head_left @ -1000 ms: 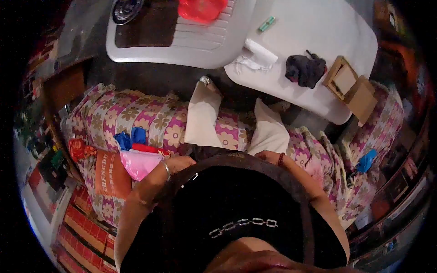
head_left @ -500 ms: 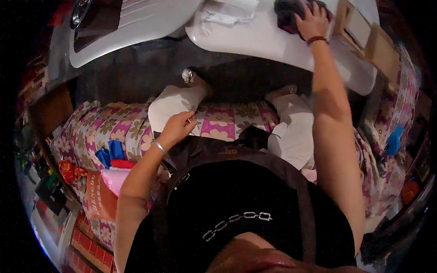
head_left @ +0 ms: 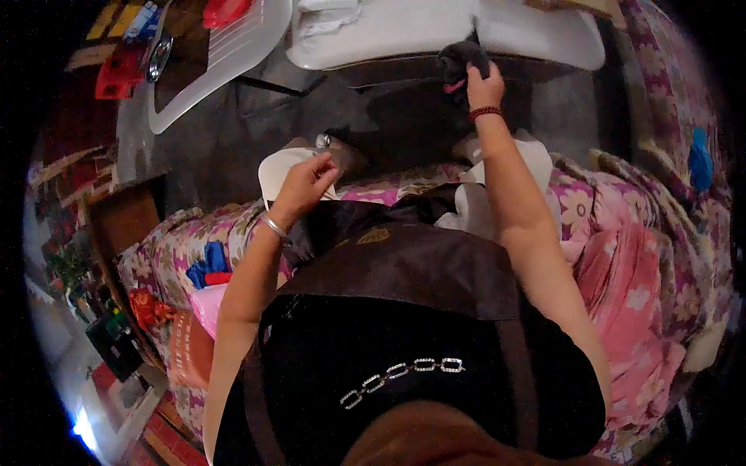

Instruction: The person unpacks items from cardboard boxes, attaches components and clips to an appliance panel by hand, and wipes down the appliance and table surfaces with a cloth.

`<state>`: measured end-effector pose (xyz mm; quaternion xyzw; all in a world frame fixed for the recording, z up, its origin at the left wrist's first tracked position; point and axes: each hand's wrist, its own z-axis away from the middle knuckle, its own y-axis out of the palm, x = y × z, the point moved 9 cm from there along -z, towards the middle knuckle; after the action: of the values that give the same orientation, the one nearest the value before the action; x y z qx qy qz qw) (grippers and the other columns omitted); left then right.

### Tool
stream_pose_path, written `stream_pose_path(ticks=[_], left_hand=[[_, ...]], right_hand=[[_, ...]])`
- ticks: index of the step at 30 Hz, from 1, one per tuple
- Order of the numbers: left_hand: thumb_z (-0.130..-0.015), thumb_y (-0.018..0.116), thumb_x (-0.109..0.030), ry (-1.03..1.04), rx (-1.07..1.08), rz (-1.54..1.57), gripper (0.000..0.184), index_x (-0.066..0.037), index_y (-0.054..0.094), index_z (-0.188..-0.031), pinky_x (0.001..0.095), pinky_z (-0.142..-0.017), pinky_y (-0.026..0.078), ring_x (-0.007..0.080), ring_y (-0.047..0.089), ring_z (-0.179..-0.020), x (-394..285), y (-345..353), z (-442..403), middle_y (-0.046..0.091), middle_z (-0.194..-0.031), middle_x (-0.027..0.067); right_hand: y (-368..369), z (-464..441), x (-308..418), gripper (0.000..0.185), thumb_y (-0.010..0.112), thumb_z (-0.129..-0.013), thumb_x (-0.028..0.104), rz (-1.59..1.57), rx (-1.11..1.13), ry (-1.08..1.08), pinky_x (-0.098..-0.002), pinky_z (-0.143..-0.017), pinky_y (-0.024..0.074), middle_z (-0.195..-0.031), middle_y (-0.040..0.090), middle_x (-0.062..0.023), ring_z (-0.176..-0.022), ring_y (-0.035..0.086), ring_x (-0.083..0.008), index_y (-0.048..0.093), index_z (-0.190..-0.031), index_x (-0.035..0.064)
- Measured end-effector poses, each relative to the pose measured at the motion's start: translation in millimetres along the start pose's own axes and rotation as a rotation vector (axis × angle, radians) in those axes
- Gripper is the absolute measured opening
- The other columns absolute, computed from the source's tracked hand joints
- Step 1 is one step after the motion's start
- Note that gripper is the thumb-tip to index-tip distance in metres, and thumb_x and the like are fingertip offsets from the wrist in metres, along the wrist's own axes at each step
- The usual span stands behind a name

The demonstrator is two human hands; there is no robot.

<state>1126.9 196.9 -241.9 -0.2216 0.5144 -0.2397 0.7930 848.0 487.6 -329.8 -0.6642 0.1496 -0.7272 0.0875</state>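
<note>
My right hand (head_left: pixel 485 84) grips a dark bundled cloth (head_left: pixel 461 62) with a bit of pink on it, held at the front edge of the white table (head_left: pixel 404 39). Over my left knee is my left hand (head_left: pixel 311 185), its fingers bent and nothing seen between them. White crumpled plastic (head_left: pixel 329 15) lies on the table, well ahead of my left hand. A dark brown apron (head_left: pixel 404 260) covers my lap.
I sit on a flower-patterned sofa cover (head_left: pixel 575 206). To the left lie blue cloth (head_left: pixel 208 266), a pink bag (head_left: pixel 207 309) and an orange bag (head_left: pixel 190 353). A pink blanket (head_left: pixel 622 287) is at the right. Ahead left stands a grey-rimmed table (head_left: pixel 203 87).
My right hand first reached to the dark cloth on the table, then lifted it back toward me past the table edge. My left hand rose from my lap. The view has shifted.
</note>
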Motion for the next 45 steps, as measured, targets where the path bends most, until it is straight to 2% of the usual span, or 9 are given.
stream_pose_path(ticks=[4,8,10,17,22,25,35,44,45], left_hand=[[-0.090,0.065,-0.015,0.087,-0.003,-0.065,0.022,-0.001,0.062,-0.106,0.0273,-0.075,0.049,0.0159,0.064,-0.088,-38.1,1.4,-37.1,0.068,-0.097,0.0075],[-0.088,0.066,-0.017,0.338,-0.039,-0.241,0.032,0.002,0.058,-0.112,0.0316,-0.079,0.052,0.0260,0.065,-0.093,-91.7,10.7,-95.7,0.062,-0.113,0.0149],[-0.087,0.067,-0.019,0.435,-0.071,-0.319,0.035,0.003,0.057,-0.113,0.0340,-0.086,0.050,0.0294,0.062,-0.100,-120.2,17.5,-134.7,0.060,-0.118,0.0163],[-0.087,0.066,-0.029,0.725,-0.081,-0.599,0.047,0.003,0.053,-0.120,0.0418,-0.100,0.041,0.0380,0.044,-0.126,-215.3,80.4,-275.9,0.046,-0.137,0.0216],[-0.082,0.067,-0.044,0.812,-0.045,-0.879,0.055,-0.003,0.051,-0.116,0.0528,-0.107,0.028,0.0397,0.028,-0.138,-210.0,134.9,-329.4,0.031,-0.148,0.0241],[-0.080,0.066,-0.046,0.837,-0.026,-0.944,0.054,-0.005,0.051,-0.112,0.0579,-0.109,0.018,0.0426,0.022,-0.140,-202.3,142.6,-328.5,0.026,-0.151,0.0243],[-0.078,0.065,-0.043,0.884,-0.018,-0.979,0.052,-0.004,0.049,-0.109,0.0575,-0.109,0.017,0.0469,0.023,-0.138,-201.7,146.5,-329.8,0.024,-0.150,0.0284],[-0.080,0.062,-0.045,0.924,-0.010,-0.974,0.053,-0.001,0.049,-0.106,0.0571,-0.109,0.018,0.0499,0.025,-0.135,-200.5,151.1,-329.7,0.026,-0.148,0.0305],[-0.081,0.062,-0.044,0.958,-0.011,-0.960,0.057,-0.005,0.041,-0.118,0.0569,-0.109,0.018,0.0496,0.025,-0.136,-202.7,152.6,-327.1,0.026,-0.149,0.0294]], right_hand=[[-9.8,55.8,-68.0,0.048,0.066,-0.081,0.023,-0.104,-0.113,0.501,-0.0387,-0.084,0.0493,-0.118,0.060,-0.0227,-0.098,0.063,-0.0303,0.058,-0.119,-0.0043],[53.6,46.7,-188.9,0.052,0.066,-0.084,0.019,-0.759,-0.277,0.740,-0.0447,-0.082,0.0531,-0.118,0.059,-0.0149,-0.107,0.058,-0.0315,0.049,-0.130,0.0019],[43.3,52.3,-145.2,0.052,0.066,-0.084,0.019,-0.980,-0.382,0.877,-0.0444,-0.083,0.0528,-0.120,0.058,-0.0142,-0.108,0.058,-0.0299,0.048,-0.131,0.0037],[22.2,-25.1,-121.1,0.053,0.058,-0.090,0.025,-1.312,-0.644,0.775,-0.0438,-0.085,0.0512,-0.125,0.056,-0.0090,-0.106,0.057,-0.0271,0.041,-0.139,0.0138],[-23.2,-86.6,-142.9,0.055,0.053,-0.092,0.027,-1.200,-0.772,0.573,-0.0403,-0.097,0.0422,-0.139,0.045,-0.0099,-0.121,0.047,-0.0255,0.037,-0.144,0.0144],[-45.6,-126.6,-191.8,0.051,0.054,-0.092,0.027,-1.037,-0.860,0.344,-0.0396,-0.098,0.0423,-0.132,0.052,-0.0103,-0.119,0.050,-0.0251,0.042,-0.139,0.0108],[-155.8,-186.4,-289.6,0.044,0.058,-0.089,0.021,-0.890,-0.880,0.345,-0.0376,-0.099,0.0434,-0.123,0.058,-0.0125,-0.115,0.055,-0.0267,0.050,-0.130,0.0046],[-76.5,-138.7,-268.1,0.045,0.060,-0.087,0.019,-0.713,-0.842,0.382,-0.0377,-0.099,0.0434,-0.123,0.058,-0.0135,-0.115,0.055,-0.0275,0.051,-0.129,0.0043],[-63.4,-128.1,-260.6,0.045,0.060,-0.087,0.019,-0.687,-0.835,0.388,-0.0377,-0.099,0.0434,-0.123,0.058,-0.0136,-0.115,0.055,-0.0275,0.051,-0.129,0.0042]])
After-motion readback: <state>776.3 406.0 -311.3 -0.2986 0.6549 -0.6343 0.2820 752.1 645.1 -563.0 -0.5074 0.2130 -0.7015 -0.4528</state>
